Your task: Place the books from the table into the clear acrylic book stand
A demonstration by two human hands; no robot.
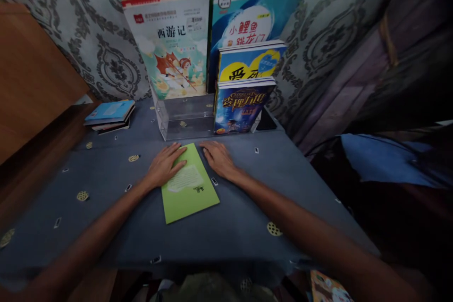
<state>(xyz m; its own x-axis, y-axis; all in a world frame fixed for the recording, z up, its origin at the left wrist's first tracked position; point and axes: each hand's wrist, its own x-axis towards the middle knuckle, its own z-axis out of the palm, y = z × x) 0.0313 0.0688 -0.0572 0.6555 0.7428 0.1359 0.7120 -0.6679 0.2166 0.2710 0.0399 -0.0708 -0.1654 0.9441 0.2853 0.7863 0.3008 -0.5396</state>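
A thin green book (pixel 193 200) lies flat on the dark blue-grey tablecloth, a pale text patch and small black lettering on its upper face. My left hand (pixel 166 164) rests over its upper left part, fingers stretched out and thumb lying across the cover. Just beyond the book's upper right edge, my right hand (pixel 218 158) is laid on the cloth with its fingers extended and holds nothing. Behind both hands stands a clear acrylic book stand (pixel 187 125). On its front right step is a dark blue book (pixel 244 106).
A white-covered book (pixel 170 47), a yellow-and-blue book (pixel 251 63) and a teal book (pixel 262 14) stand upright on the rack. Several books (pixel 110 112) are stacked at the back left. A patterned curtain (pixel 116 66) hangs behind; a wooden panel (pixel 35 75) borders the left.
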